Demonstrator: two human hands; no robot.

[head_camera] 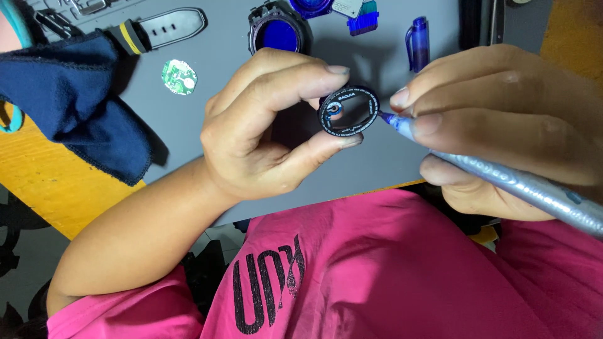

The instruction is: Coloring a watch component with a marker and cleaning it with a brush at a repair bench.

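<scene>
black watch ring (349, 111) is pinched between thumb and forefinger of the left hand (264, 125), above the grey mat (220, 94); a silver-blue pen (502, 176), gripped in the right hand (502, 119), touches its rim. beyond the ring lie a blue-glass watch case (276, 30), a pen cap (418, 43), a green circuit disc (179, 76), a strap (166, 28) and a navy cloth (75, 100).

Light: was bright and even, probably from overhead.
Shadows: lay soft on the grey mat (377, 163) beneath the left hand's (264, 135) fingers.
Focus: was sharp at the fingertips.
Blur: softened the silver pen (534, 188) behind the right hand's (502, 119) fingers.
</scene>
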